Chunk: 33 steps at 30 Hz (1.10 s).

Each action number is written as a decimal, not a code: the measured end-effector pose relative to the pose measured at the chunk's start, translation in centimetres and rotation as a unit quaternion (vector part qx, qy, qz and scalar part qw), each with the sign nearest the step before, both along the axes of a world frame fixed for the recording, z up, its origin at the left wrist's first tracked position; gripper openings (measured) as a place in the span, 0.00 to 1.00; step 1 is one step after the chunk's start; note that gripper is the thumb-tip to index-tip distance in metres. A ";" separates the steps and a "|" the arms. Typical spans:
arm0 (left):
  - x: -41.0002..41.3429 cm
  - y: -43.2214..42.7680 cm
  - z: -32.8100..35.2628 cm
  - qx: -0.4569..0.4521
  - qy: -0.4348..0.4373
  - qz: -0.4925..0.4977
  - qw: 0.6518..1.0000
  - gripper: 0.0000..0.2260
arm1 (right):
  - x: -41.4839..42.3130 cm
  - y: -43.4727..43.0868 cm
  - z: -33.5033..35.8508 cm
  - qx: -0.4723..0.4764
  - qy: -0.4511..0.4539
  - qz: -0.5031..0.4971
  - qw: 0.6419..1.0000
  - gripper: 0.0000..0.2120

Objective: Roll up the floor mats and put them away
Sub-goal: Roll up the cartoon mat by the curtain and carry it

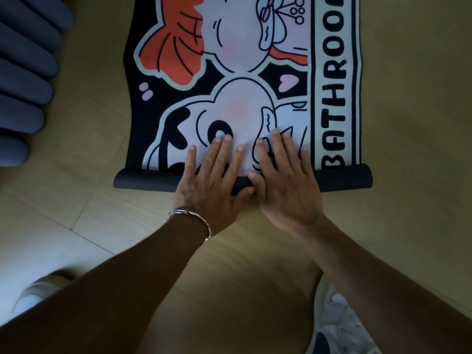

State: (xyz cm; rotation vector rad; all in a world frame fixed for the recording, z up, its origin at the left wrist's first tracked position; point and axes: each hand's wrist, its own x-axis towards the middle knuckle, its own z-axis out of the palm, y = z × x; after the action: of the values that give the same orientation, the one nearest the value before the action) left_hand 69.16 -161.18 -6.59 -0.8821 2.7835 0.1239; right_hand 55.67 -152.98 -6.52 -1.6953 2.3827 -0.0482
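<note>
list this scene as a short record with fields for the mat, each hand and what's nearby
item: printed bath mat on the floor
state: near end turned into a thin black roll, the rest flat
left: left hand flat across the roll, fingers straight, bracelet on wrist
right: right hand flat beside it, same pose
stage: rolling barely begun
nearby: blue-grey padded furniture at left

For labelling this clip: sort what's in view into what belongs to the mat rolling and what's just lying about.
Job in hand: bathroom mat; its rolled end; left hand and right hand, fingers flat over the roll.

Just lying about: blue-grey padded furniture at left; pale slipper lower left; white shoe lower right.
</note>
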 end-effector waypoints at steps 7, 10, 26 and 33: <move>-1.3 -1.7 0.0 -0.002 0.006 0.012 1.000 0.31 | -1.2 -1.7 -0.2 0.029 -0.009 -0.008 1.000 0.31; -2.0 -2.6 -0.1 -0.007 0.015 0.027 0.999 0.29 | -1.7 -2.6 0.0 0.029 -0.007 -0.014 0.999 0.31; -5.9 -8.5 -0.5 -0.026 0.009 0.050 0.998 0.28 | -5.2 -8.9 0.4 0.042 -0.028 -0.017 0.999 0.31; -4.0 -4.4 0.8 -0.015 0.063 -0.055 0.996 0.28 | -5.5 -9.2 -0.4 0.010 -0.004 -0.011 1.000 0.28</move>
State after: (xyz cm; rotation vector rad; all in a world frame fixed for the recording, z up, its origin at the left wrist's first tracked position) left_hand 65.20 -165.60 -5.83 -0.7514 2.9500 0.1239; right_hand 50.17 -162.16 -6.92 -1.6562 2.3881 -0.0341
